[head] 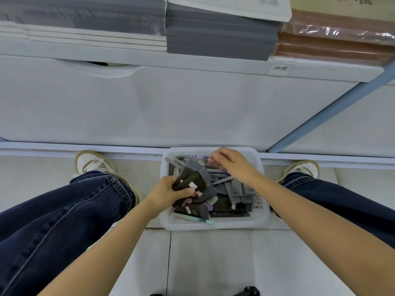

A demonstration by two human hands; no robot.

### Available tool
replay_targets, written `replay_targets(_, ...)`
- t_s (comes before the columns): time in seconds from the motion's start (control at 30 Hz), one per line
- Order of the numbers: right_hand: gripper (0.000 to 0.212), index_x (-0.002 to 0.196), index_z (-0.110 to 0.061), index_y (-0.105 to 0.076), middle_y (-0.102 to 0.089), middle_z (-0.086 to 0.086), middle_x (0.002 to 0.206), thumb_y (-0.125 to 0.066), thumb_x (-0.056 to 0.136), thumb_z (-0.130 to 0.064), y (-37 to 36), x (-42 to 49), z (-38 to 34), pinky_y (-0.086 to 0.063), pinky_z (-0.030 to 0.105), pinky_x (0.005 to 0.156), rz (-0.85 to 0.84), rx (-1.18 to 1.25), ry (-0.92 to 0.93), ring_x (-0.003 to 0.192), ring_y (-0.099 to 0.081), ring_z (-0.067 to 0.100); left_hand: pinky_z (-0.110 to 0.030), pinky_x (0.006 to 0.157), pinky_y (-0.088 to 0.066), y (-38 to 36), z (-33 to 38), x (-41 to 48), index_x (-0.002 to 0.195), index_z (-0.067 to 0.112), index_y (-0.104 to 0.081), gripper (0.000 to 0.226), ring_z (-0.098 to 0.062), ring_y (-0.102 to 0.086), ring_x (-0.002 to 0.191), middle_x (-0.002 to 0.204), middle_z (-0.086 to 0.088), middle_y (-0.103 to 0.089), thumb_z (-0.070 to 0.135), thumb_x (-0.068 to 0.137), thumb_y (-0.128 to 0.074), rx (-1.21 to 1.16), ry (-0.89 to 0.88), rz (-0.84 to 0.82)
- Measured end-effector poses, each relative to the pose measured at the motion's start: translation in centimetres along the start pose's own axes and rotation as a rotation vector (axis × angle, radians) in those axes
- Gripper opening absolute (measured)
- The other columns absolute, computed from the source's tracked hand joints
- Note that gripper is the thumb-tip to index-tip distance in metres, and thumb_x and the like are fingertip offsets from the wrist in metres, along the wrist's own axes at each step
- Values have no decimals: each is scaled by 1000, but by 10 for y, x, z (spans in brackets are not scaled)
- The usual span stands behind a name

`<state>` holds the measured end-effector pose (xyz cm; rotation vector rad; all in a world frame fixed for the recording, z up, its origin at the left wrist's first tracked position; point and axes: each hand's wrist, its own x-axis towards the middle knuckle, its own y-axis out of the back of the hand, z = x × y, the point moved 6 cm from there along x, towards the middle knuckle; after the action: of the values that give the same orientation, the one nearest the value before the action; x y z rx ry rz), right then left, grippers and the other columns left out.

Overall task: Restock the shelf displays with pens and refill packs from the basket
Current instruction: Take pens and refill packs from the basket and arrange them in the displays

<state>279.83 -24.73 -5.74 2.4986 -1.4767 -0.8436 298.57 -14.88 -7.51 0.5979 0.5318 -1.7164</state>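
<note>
Head view: the white shelf front point(171, 107) stands before me, and at its base on the floor sits the white basket point(215, 226), heaped with packs and pens. My left hand point(167, 194) grips a fanned bundle of dark refill packs point(192, 178) over the basket's left side, fingers curled round them. My right hand point(234, 165) is at the far edge, its bent fingertips just beside a purple pen point(202, 157); I cannot tell whether they pinch anything.

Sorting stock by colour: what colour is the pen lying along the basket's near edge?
Pale mint green: the pen shows clearest in the head view.
</note>
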Motion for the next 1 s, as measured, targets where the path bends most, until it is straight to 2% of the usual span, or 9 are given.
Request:
replay_targets(0.1,26,121,-9,-61,-62,7,121,-57,96,-15,-12,16,9,-42,35,103,-31,-408,70,117,-54,20,-28,66,-58,14,-4,-2,106,-1,-64,25,-24,-73,79,89,-15,-75,8,85,-72,-190,27,104)
replay_targets(0.17,36,128,-12,-57,-54,7,124,-61,93,-18,-25,23,13,-37,31,100,-64,-626,128,118,-45,22,-28,65,-57,19,-7,-2,106,-3,-65,24,-24,-72,76,91,-19,-74,6,84,-72,-283,37,159)
replay_targets(0.23,41,128,-14,-55,-51,6,123,-66,90,-23,-32,29,14,-38,32,96,-62,-713,152,116,-44,22,-28,63,-58,21,-7,-1,101,-6,-64,18,-23,-71,69,87,-21,-73,2,85,-69,-381,25,175)
replay_targets(0.43,53,132,-14,-51,-48,4,124,-72,85,-26,-35,31,20,-45,34,89,-80,-788,129,114,-49,21,-26,62,-57,22,-10,1,92,-2,-65,7,-18,-65,59,76,-14,-71,-5,86,-64,-411,24,193)
replay_targets(0.6,42,112,-17,-56,-53,0,114,-78,77,-24,-32,30,19,-43,31,76,-78,-764,127,104,-53,19,-25,65,-58,20,-11,2,96,-3,-66,9,-17,-65,60,69,-11,-68,-1,88,-64,-372,36,197)
replay_targets(0.73,51,122,-18,-59,-56,0,119,-79,77,-29,-35,27,25,-47,35,87,-176,-748,107,107,-55,19,-24,64,-58,18,-11,2,99,-1,-65,11,-14,-65,65,76,-9,-68,6,94,-59,-413,54,214)
replay_targets(0.83,39,118,-20,-64,-57,-1,112,-73,83,-36,-33,26,25,-47,35,84,-232,-739,123,101,-55,18,-23,64,-56,15,-12,2,106,-1,-65,17,-14,-66,72,81,-8,-70,10,96,-57,-420,77,198)
replay_targets(0.93,29,110,-16,-69,-63,1,101,-66,89,-35,-21,26,8,-47,38,84,-119,-590,187,92,-56,18,-29,75,-57,14,-8,2,111,2,-64,19,-17,-69,84,95,-10,-75,9,96,-56,-416,53,157)
replay_targets(1.0,21,99,-11,-70,-67,1,88,-64,92,-30,-7,24,-7,-47,36,74,-43,-399,201,80,-59,17,-30,76,-58,13,-3,1,111,4,-64,18,-19,-70,83,101,-13,-74,7,97,-54,-446,38,156)
